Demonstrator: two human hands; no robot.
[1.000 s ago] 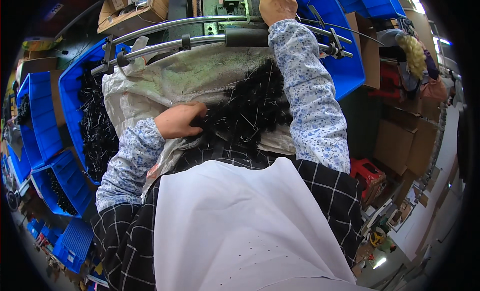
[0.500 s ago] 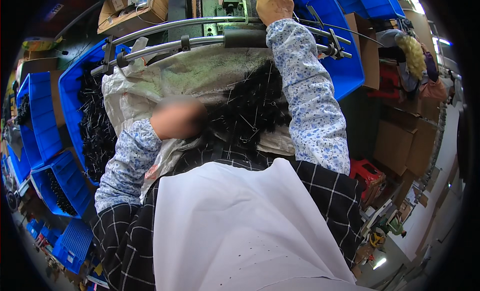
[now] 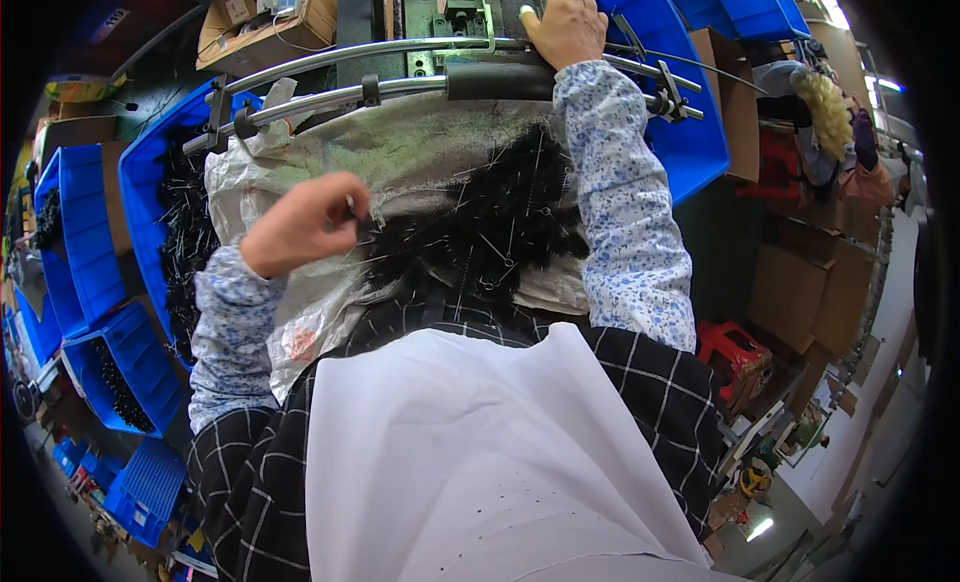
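Over my lap, my left hand (image 3: 310, 222) is closed, its thumb and fingers curled together. Something small and dark shows at its fingertips, too unclear to name. Below and beside it, a heap of black bristle brushes (image 3: 500, 212) with thin looped wire stems lies on a dirty white woven sack (image 3: 400, 132). At the top, my right hand (image 3: 568, 27) is over the right side of a green metal machine (image 3: 460, 17), beside a small spring. Its thumb stands apart from its bent fingers, and I see nothing held; the upper picture edge cuts the view close there.
Two curved metal rails (image 3: 330, 92) cross in front of the machine. A blue crate (image 3: 145, 202) of black brushes stands at left, another blue crate (image 3: 690, 132) at right. A cardboard box (image 3: 265, 32) sits at top left. Another person (image 3: 825, 122) is at far right, near a red stool (image 3: 735, 357).
My left hand has moved left and slightly up, away from the brush heap, and is less blurred. My right hand has shifted right and a little down along the machine.
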